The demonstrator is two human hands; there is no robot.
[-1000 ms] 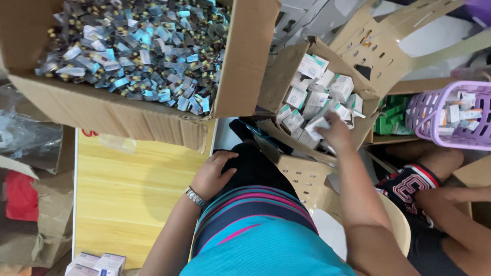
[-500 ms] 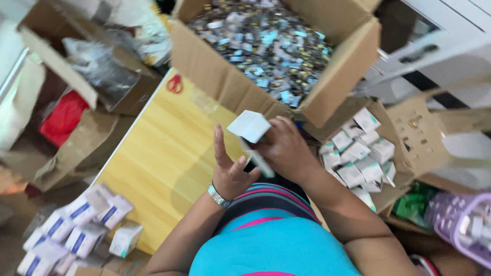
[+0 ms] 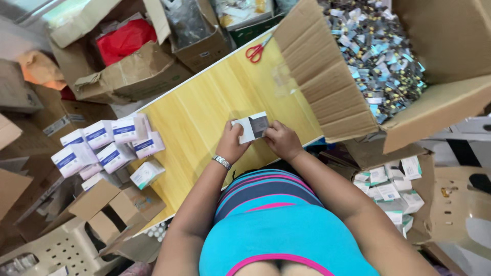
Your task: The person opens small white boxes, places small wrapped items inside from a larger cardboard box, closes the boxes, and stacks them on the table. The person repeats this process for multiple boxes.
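holding a small white carton point(image 3: 251, 127) between them, both hands are working just above the near part of the yellow tabletop point(image 3: 204, 110). the left hand point(image 3: 232, 145) is gripping the carton's left end, fingers curled round its lower corner and thumb up against the face. the right hand point(image 3: 281, 140) is pinching the right end, fingertips closed on the grey flap side. the carton is lying with its long axis running left to right, tilted slightly up toward the right, so each hand is taking one short end and neither is clearly nearer than the other. it is sitting a little beyond the knuckles, away from the body, face turned up to the camera.

open room is lying mostly to the left and ahead, where the bare yellow board is running up to the red scissors point(image 3: 257, 51) near its far edge. to the right, the flap of the big cardboard box point(image 3: 327, 87) filled with small foil packets is crowding close beside the right hand. stacked white-and-blue cartons point(image 3: 105, 145) are sitting off the table's left edge, well apart from the hands. more flat white cartons point(image 3: 391, 191) are resting in an open box low on the right, beside the right forearm.
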